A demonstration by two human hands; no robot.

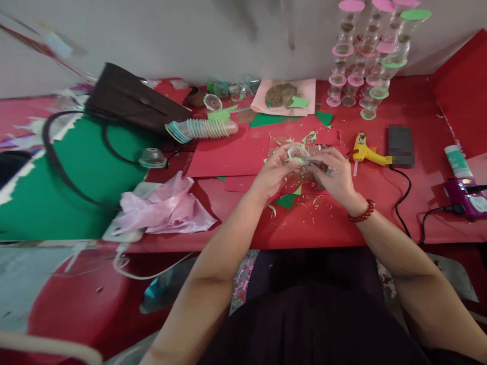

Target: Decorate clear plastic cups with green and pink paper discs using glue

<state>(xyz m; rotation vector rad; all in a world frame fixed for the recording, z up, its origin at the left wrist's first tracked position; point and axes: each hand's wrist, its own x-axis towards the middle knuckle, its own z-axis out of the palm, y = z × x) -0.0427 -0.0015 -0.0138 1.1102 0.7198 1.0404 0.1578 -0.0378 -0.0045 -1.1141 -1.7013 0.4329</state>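
Rim work is judged underway; the clear cup (299, 154) is pinched by the left hand (272, 175) above the surface (304, 234); the right hand (337, 175) is placed alongside, grip unclear; steady support is called for.

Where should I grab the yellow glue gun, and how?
Probably by its slim handle. The glue gun lies flat, handle pointing right, so reach from the near side and wrap your fingers around it, away from the maybe-hot far end.
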